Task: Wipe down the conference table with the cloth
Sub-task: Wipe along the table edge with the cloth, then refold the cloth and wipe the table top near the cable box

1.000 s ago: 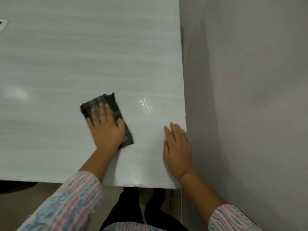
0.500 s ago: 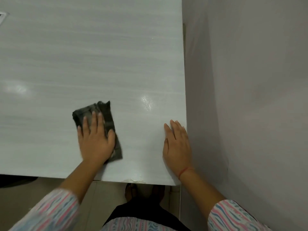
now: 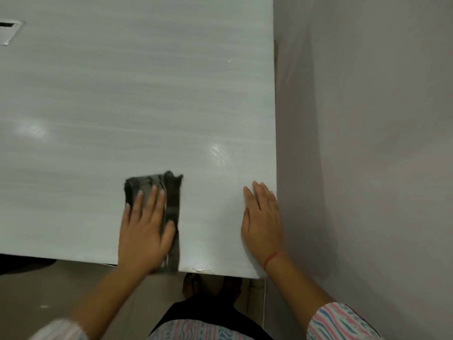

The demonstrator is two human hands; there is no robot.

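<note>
A pale grey conference table (image 3: 137,99) fills the upper left of the head view. A dark grey folded cloth (image 3: 172,192) lies flat near the table's near edge, its lower end reaching that edge. My left hand (image 3: 144,229) presses on the cloth with straight, spread fingers and covers its lower left part. My right hand (image 3: 262,217) rests flat on the bare tabletop at the near right corner, fingers straight, a red thread around its wrist.
A plain wall (image 3: 367,143) runs right along the table's right edge. A cable cutout (image 3: 8,31) sits in the tabletop at the far left. A chipped patch (image 3: 198,268) marks the near edge. Beige floor (image 3: 49,285) and my feet show below.
My left hand has slid the cloth toward me, down to the table's near edge, and the cloth now lies more upright. My right hand has stayed in place.
</note>
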